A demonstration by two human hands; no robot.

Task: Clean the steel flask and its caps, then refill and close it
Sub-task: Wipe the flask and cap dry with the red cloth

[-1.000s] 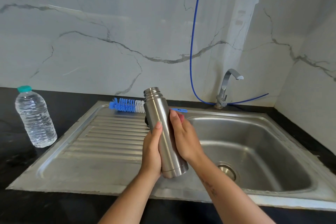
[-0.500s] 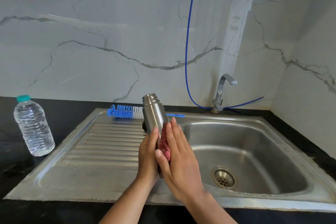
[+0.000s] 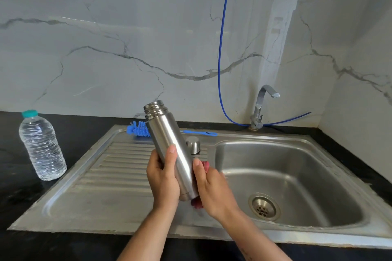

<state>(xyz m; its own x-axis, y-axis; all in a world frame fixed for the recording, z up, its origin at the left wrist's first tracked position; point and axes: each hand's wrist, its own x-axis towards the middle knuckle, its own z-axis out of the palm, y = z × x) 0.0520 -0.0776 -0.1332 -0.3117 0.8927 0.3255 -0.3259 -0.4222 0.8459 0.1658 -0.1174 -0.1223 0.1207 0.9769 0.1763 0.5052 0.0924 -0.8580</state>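
Cap [image 3: 193, 144] now uncovered, red cloth [image 3: 196, 202] half-hidden

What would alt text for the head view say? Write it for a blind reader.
Left hand holds an uncapped steel flask tilted over a sink drainboard, while the right hand presses a red cloth against it. A blue bottle brush, steel cap and water bottle sit nearby.

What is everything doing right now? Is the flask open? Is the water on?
Flask: open, no cap, tilted, held over the sink.
Left hand: gripping the flask.
Right hand: pressing a red cloth on the flask.
Cap: off, standing on the drainboard.
Tap: no water running.
Bottle: closed, upright.
Brush: lying unused.
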